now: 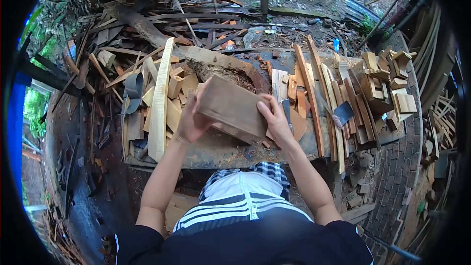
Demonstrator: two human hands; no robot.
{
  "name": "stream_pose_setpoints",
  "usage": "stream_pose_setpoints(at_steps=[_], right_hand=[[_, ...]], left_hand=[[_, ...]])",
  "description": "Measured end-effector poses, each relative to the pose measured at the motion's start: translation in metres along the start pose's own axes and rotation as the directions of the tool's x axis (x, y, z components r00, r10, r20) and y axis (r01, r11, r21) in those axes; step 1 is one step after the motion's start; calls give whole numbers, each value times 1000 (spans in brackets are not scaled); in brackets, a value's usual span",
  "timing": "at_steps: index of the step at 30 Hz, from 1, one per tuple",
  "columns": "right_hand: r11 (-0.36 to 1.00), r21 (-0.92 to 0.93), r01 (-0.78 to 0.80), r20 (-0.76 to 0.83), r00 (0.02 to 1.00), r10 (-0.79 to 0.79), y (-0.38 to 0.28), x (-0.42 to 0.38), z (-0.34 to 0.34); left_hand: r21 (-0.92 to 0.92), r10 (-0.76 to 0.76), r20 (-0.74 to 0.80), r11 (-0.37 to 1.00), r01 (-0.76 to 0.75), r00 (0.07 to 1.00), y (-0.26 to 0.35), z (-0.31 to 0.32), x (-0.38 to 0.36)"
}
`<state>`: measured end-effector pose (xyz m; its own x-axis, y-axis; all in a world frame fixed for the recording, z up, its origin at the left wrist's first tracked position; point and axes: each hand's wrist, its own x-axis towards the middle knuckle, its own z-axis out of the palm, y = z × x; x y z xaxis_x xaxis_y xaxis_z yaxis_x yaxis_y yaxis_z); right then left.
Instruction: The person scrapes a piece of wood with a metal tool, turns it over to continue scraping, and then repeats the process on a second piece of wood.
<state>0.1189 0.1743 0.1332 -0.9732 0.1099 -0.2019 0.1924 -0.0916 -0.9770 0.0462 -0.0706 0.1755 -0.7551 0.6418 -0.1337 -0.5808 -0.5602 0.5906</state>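
Note:
A brown wooden block [234, 105], box-like with flat faces, is held up tilted in front of me over the workbench. My left hand [191, 118] grips its left end, the fingers partly hidden behind it. At the right end my right hand [275, 120] has its thumb on the near face and fingers round the edge. Behind the block lies a rough, hollowed slab of wood [216, 59]. Close to my left hand a long pale curved board [161, 103] leans across the offcuts.
The worn workbench [206, 156] carries wood strips [309, 98], a pile of small blocks [390, 81] and a dark sandpaper piece [344, 112] on the right. A curled grey sheet [132, 91] lies left. Scrap timber [196, 19] is heaped beyond the bench.

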Motion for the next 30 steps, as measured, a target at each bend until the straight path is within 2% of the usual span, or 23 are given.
stream_pose_setpoints(at_steps=[1, 2, 3, 4, 5, 6, 8, 9, 11, 13, 14, 16, 17, 18, 19, 20, 22, 23, 24, 25, 26, 28, 30], right_hand=[[967, -200, 157, -61, 983, -172, -11, -1, 4], [967, -202, 153, -77, 982, -172, -27, -7, 13], [949, -289, 124, -67, 987, -149, -45, -13, 24], [925, -369, 95, -74, 989, -131, -53, -16, 37], [918, -320, 235, -62, 961, -268, -28, -7, 40], [918, -321, 232, -63, 962, -266, -28, -8, 45], [902, -333, 274, 44, 960, -275, -29, -12, 52], [955, -205, 214, 88, 976, -200, -43, -19, 60], [942, -262, 212, 77, 977, -199, -46, -18, 71], [927, -314, 205, 62, 979, -196, -45, -16, 77], [957, -252, 142, 28, 990, -140, -41, -12, 78], [981, -184, 66, -22, 997, -71, -33, -7, 80], [991, -125, 39, -63, 997, -47, -29, -4, 81], [998, -65, 15, -103, 994, -22, -24, -2, 82], [997, 81, -4, -122, 992, 14, -17, 1, 82], [997, 82, -4, -137, 990, 15, -12, 3, 82], [993, 113, -41, -197, 978, 63, -3, 2, 82], [991, 117, -68, -207, 974, 91, 6, 3, 79], [991, 118, -68, -222, 970, 94, 8, 2, 79], [955, 260, -139, -247, 947, 205, 10, -1, 80], [894, 400, -200, -250, 915, 317, 13, -3, 82], [887, 414, -203, -257, 909, 328, 39, 5, 71], [815, 512, -270, -168, 900, 403, 54, 13, 64]], left_hand=[[-3, -12, 5, 1000, 12, 1000, -3, -22, 2], [146, -32, -179, 988, 59, 983, -8, -45, 8], [281, -20, -355, 951, 127, 935, -15, -63, 14], [288, -37, -335, 947, 139, 942, -17, -73, 16], [273, 49, -418, 959, 74, 907, -27, -80, 12], [262, 133, -501, 965, 3, 855, -34, -90, 9], [289, 172, -495, 957, -25, 852, -37, -110, 7], [272, 151, -513, 962, -7, 845, -37, -114, 5], [254, 122, -521, 967, 17, 845, -36, -120, 6], [177, -31, -537, 973, 149, 843, -35, -127, 4], [176, -40, -536, 972, 158, 844, -35, -131, 3], [67, -247, -566, 937, 342, 787, -36, -135, -1], [66, -261, -561, 932, 357, 786, -39, -138, -2], [52, -333, -565, 899, 435, 755, -41, -142, -4], [40, -400, -568, 860, 509, 719, -43, -145, -6], [43, -410, -561, 853, 520, 719, -45, -148, -7], [-1, -433, -630, 831, 557, 645, -47, -145, -13], [3, -443, -624, 823, 569, 644, -46, -148, -15], [54, -426, -532, 845, 532, 732, -41, -150, -17], [95, -404, -434, 868, 487, 805, -40, -151, -19], [93, -413, -433, 864, 495, 801, -40, -151, -19], [-5, -389, -519, 891, 453, 761, -25, -132, -19], [17, -372, -480, 901, 432, 794, -12, -125, -19]])
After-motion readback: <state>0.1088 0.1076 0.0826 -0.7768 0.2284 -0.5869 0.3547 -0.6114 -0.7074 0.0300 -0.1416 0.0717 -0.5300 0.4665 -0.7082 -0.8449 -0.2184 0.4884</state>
